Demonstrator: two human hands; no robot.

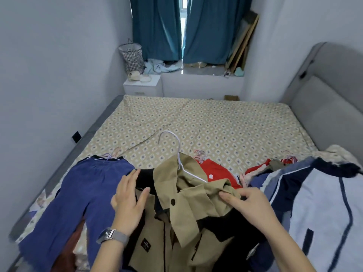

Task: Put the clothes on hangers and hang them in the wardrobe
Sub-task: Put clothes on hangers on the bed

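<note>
A khaki and black jacket (186, 209) lies on the near edge of the bed (216, 122) with a white hanger (177, 154) pushed into its collar, hook pointing away from me. My left hand (128, 201) lies flat and spread on the jacket's left shoulder. My right hand (247, 203) pinches the khaki fabric at the right shoulder. Blue trousers (78, 203) on a hanger lie to the left. A red garment (218, 171) lies behind the jacket. A blue, navy and white jacket (314, 209) lies to the right.
The grey padded headboard (330, 107) bounds the bed on the right, a wall on the left. Beyond the bed stand a white nightstand (142, 85), a checked laundry basket (131, 55) and teal curtains (157, 28). The wardrobe is not in view.
</note>
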